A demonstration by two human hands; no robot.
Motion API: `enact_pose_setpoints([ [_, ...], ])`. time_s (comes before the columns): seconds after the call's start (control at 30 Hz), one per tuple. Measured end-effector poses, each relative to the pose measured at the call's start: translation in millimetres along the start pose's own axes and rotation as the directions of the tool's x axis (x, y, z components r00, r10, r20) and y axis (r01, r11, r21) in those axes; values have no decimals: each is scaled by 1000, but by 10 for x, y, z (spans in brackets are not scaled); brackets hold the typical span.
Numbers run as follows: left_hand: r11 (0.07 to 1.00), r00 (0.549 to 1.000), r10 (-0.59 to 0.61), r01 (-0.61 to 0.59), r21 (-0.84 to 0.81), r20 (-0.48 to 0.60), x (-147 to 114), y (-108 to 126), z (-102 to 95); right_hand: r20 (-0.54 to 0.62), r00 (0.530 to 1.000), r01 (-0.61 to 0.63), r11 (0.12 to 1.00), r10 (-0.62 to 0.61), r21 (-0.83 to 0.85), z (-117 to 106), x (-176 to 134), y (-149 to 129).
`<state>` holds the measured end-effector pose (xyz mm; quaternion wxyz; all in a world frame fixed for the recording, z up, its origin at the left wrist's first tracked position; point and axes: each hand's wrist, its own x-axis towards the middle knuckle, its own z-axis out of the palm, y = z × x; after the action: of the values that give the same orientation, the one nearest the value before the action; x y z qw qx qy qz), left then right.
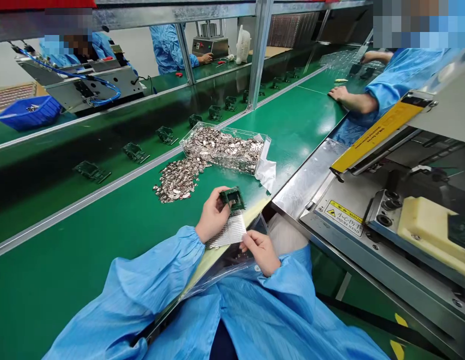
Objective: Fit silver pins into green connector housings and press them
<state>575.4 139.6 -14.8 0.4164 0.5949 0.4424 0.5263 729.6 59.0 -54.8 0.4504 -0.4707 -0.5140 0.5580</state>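
My left hand [213, 217] is closed on a small dark green frame-like part [233, 199], holding it up above the bench edge. Beneath that part lies a silvery sheet with fine ruled lines [232, 230]. My right hand [261, 251] pinches the sheet's lower right corner between thumb and fingers. Just beyond my hands, a heap of small shiny metal pieces [178, 180] is spilled on the green bench. More of these pieces fill a clear plastic tray [265, 150], which has a crumpled white wrapper [267, 175] at its right end.
Several similar green parts [135, 152] stand in a row along the conveyor past the metal rail [150, 201]. On the right is a machine with a yellow bar [382, 132] and a warning label [344, 217]. A co-worker's hand [347, 97] rests on the bench farther off.
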Motion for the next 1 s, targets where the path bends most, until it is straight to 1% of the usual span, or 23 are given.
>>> enact_pose_setpoints([
  [0.1, 999, 998, 17, -20, 42, 56, -36, -24, 20, 29, 999, 29, 999, -28, -23, 38, -70, 56],
  [0.27, 997, 998, 20, -24, 68, 55, -65, -1, -26, 19, 995, 95, 988, -93, -125, 47, -114, 149],
  [0.4, 998, 998, 25, -28, 50, 57, -61, -19, -36, 50, 991, 134, 957, -126, -257, -4, -129, 173],
  [0.47, 999, 998, 28, -31, 42, 54, -52, -34, -31, 88, 991, 127, 935, -103, -332, -46, -135, 200],
  [0.53, 999, 998, 46, -47, 24, 32, -32, -41, -23, 137, 989, 101, 903, -48, -418, -95, -126, 236],
  [0.6, 997, 997, 78, -78, -15, -21, -7, -24, -20, 170, 985, 70, 856, 21, -513, -153, -102, 253],
  [0.67, 994, 993, 84, -90, -66, -88, 1, 28, -38, 169, 983, 43, 801, 73, -597, -221, -75, 214],
  [0.73, 988, 995, 17, -32, -150, -103, -35, 106, -83, 156, 984, 34, 754, 91, -656, -294, -64, 98],
  [0.8, 963, 992, -116, 102, -250, -40, -127, 180, -145, 147, 987, 56, 730, 62, -681, -360, -73, -86],
  [0.87, 914, 969, -243, 242, -325, 36, -254, 223, -197, 142, 990, 105, 740, -13, -664, -395, -85, -295],
  [0.9, 893, 957, -283, 284, -348, 55, -318, 228, -213, 141, 988, 141, 755, -65, -641, -394, -84, -393],
  [0.93, 881, 951, -304, 304, -363, 59, -376, 223, -221, 139, 983, 183, 772, -123, -609, -379, -75, -478],
  [1.0, 887, 955, -294, 287, -362, 36, -460, 193, -220, 115, 964, 264, 800, -241, -539, -305, -31, -597],
])
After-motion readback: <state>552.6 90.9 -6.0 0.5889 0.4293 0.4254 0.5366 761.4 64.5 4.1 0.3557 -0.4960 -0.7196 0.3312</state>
